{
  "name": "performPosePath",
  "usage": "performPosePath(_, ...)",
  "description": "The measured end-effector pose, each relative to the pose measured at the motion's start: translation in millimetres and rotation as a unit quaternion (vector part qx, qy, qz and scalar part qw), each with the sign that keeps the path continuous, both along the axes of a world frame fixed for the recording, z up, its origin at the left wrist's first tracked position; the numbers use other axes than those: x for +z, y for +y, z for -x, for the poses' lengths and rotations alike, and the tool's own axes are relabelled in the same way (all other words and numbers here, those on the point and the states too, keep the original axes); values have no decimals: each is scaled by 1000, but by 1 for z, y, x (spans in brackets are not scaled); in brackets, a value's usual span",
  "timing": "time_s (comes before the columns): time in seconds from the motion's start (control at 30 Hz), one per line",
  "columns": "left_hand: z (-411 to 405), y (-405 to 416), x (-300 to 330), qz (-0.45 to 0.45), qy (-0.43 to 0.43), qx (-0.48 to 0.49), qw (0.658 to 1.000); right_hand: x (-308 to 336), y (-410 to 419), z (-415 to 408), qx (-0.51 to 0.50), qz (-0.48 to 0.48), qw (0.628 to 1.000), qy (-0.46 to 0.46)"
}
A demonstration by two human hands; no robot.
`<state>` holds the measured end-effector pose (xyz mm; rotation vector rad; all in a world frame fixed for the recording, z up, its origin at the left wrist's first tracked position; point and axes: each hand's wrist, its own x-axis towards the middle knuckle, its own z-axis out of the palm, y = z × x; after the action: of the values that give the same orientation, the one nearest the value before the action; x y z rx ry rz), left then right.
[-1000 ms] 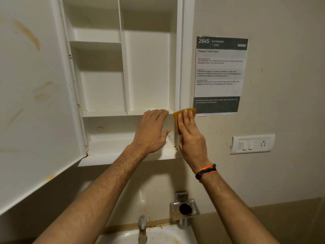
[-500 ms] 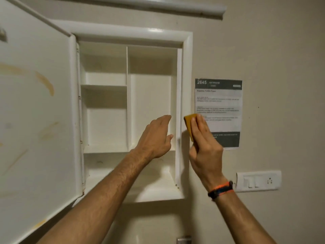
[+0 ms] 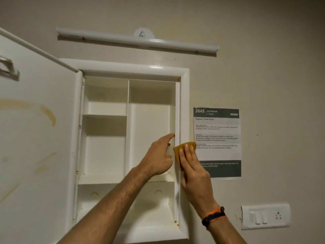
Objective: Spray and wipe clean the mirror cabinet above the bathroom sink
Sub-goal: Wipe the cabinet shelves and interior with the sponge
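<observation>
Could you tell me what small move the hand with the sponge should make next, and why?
Probably slide the sponge further up the cabinet's right frame. The right hand presses it flat about halfway up that strip, the left hand braces the inner edge beside it, and the upper half of the frame is not yet covered.

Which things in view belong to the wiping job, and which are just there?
In the job:
mirror cabinet, door open
yellow cloth, pressed on the cabinet's right frame
right hand, on the cloth
left hand, steadying inside the frame

Just there:
printed notice
switch plate
light bar
</observation>
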<state>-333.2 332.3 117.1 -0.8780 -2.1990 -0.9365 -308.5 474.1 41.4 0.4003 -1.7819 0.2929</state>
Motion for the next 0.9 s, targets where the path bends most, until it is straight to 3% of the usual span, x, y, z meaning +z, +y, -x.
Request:
performPosePath(0.1,2,2,-2,-23,-9,-15,1000,29,0,1,40,39,998,24)
performPosePath(0.27,5,5,-4,-28,-6,-22,999,138,-2,-1,28,54,993,100)
performPosePath(0.4,6,2,-4,-18,-10,-12,1000,191,-4,10,-53,-4,998,41)
performPosePath(0.9,2,6,-7,-36,-37,2,999,38,11,2,36,-23,999,7)
